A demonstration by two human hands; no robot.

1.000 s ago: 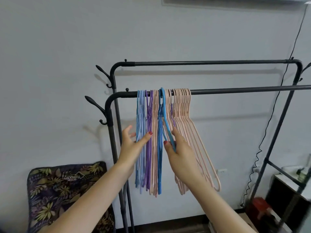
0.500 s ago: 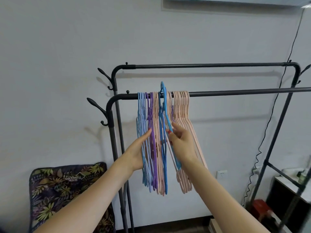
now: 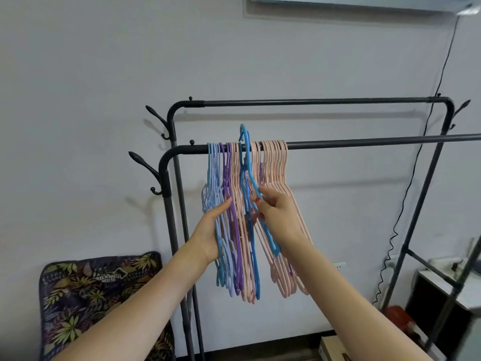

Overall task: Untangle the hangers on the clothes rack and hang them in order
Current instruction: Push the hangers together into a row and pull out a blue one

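A black clothes rack has a front rail carrying a bunch of thin plastic hangers. From the left hang light blue hangers, purple hangers, pink ones, a darker blue one, then several pink hangers. My right hand grips one bright blue hanger, whose hook stands lifted above the rail. My left hand lies flat against the light blue and purple hangers, fingers extended, steadying them from the left.
A higher back rail runs behind. Coat hooks stick out at the rack's left post. A leaf-patterned bag leans on the wall at lower left. A black cable hangs at right, beside a low shelf.
My right hand has raised the bright blue hanger, so its hook has come up off the rail. My left hand moved from hovering to pressing against the left-hand hangers.
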